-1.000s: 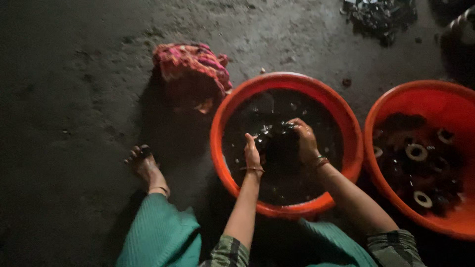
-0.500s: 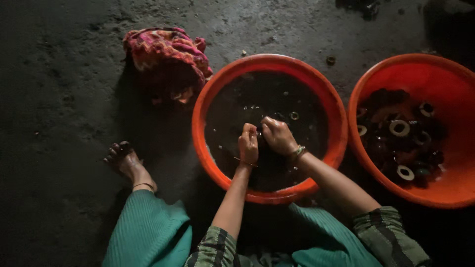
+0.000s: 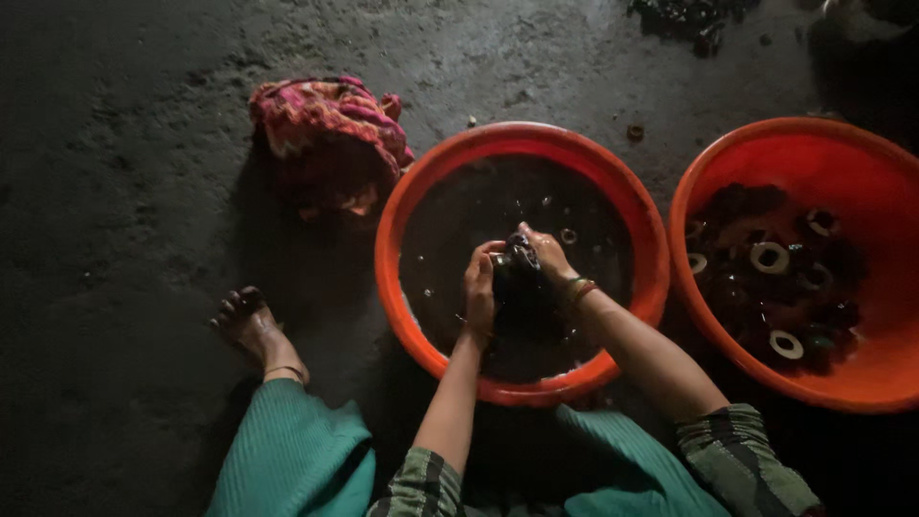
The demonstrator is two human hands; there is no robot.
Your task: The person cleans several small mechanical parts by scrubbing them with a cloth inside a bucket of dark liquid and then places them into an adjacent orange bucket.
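Dark concrete floor (image 3: 124,239). Left hand (image 3: 481,287) and right hand (image 3: 548,255) both clenched round dark part (image 3: 517,273) over near orange basin (image 3: 407,220); ringed parts (image 3: 771,257) already heaped in far basin (image 3: 862,158), more left in murky water.

The floor (image 3: 124,191) looks like rough, matt concrete, dark and gritty. Both orange basins, the near one (image 3: 402,230) and the one to the right (image 3: 842,163), are smooth plastic with a soft sheen. The bundle (image 3: 330,129) is woven pink-and-red cloth. The trousers (image 3: 287,460) are ribbed green fabric. The dark ring-shaped parts (image 3: 769,257) look wet and glossy; their material is unclear.
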